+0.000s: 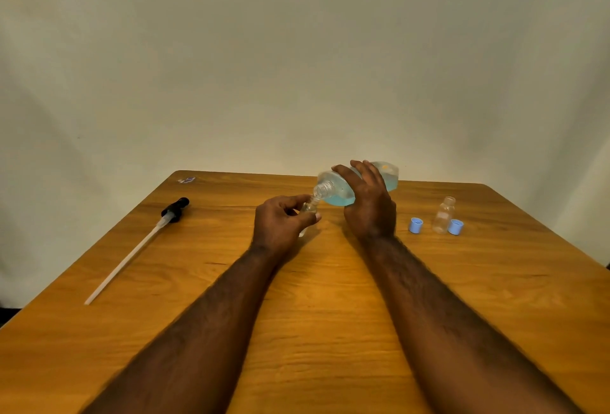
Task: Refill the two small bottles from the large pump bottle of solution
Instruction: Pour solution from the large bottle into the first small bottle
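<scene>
The first pouring is judged to be in hand. The large bottle (pixel 340 197), with its pump taken off, is held tilted almost onto its side by the right hand (pixel 369 205). The fingers are spread and wrapped over its body, and the blue solution is gathered toward the neck. Just below the mouth of the large bottle, a small bottle (pixel 310 207) is held upright on the table (pixel 330 314) by the left hand (pixel 280 222). Its fingers are curled round the bottle, with thumb and forefinger pinched near the neck. The two mouths are nearly touching. Whether liquid is running cannot be told, and the level in the small bottle is hidden by the fingers.

For the next move a slow, steady tilt is called for, because the opening below is narrow and a spill is easily made. After that, the large bottle should be brought upright once the level is seen to be high enough.

The second small bottle (pixel 444 215) stands to the right of the large bottle, open and apparently empty, so it is not yet filled. Two blue caps (pixel 415 225) lie beside it, one of them touching it. Well to the left of the large bottle, the pump head (pixel 175 210) with its long tube is laid flat.

The table is of orange-brown wood, with a small sticker (pixel 187 180) at the far corner to the left of the large bottle. Behind the large bottle only a plain pale wall (pixel 297 50) is seen.
</scene>
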